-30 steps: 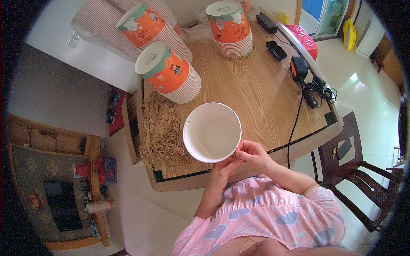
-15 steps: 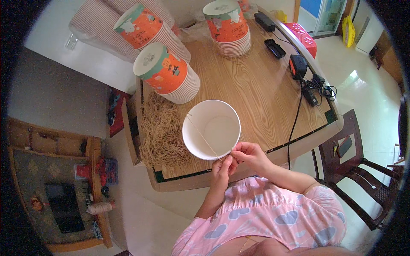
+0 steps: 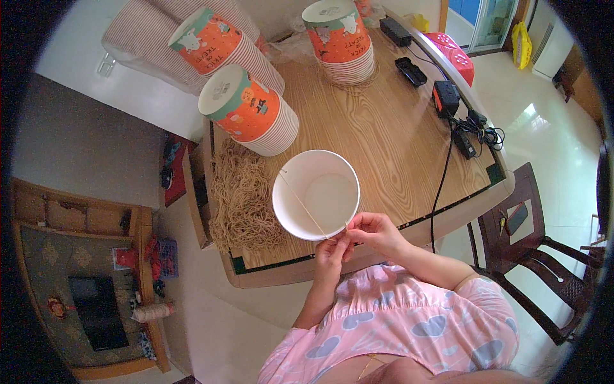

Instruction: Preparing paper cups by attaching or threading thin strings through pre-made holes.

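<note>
A white paper bucket (image 3: 291,214) stands upright at the table's near edge, its open mouth facing up. A thin tan string (image 3: 302,201) crosses the mouth from the far left rim to the near rim. At that near rim my left hand (image 3: 330,251) pinches the string between thumb and fingers. Right beside it, my right hand (image 3: 377,234) is closed on the string's short end, which pokes up from the fingertips. The fingers of both hands nearly touch, and they hide where the string meets the bucket's outer wall.
A heap of tan strings (image 3: 243,198) lies left of the bucket. Stacks of upturned orange printed buckets (image 3: 256,115) stand behind, another stack (image 3: 342,45) farther back. Black adapters and cables (image 3: 464,134) line the right side. A dark chair (image 3: 518,224) stands at the right.
Both hands stay at the near rim with only slight finger movement. The string's short end now stands up more plainly from my right fingertips.
</note>
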The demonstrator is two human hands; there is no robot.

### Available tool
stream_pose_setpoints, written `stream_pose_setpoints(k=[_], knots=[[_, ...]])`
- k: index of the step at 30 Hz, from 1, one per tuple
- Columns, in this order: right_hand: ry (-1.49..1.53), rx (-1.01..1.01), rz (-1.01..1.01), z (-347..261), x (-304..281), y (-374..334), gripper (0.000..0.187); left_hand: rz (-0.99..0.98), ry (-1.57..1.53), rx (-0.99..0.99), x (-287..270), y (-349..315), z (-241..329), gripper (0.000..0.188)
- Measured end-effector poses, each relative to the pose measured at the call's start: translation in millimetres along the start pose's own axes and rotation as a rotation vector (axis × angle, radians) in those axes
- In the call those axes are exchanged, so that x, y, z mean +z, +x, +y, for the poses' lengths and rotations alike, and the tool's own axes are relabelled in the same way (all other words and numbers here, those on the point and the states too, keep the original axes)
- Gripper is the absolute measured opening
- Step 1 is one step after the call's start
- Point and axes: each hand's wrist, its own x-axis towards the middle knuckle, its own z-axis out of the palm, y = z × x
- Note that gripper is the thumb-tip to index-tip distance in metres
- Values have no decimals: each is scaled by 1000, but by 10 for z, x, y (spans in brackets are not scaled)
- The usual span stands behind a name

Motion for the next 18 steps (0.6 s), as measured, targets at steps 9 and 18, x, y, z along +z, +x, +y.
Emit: stream_pose_setpoints(k=[9, 18], knots=[[-124, -11, 63, 8, -25, 18, 11, 66, 17, -12, 72, -22, 50, 15], [-58, 14, 73, 63, 14, 15, 11, -52, -74, 84, -39, -8, -79, 14]])
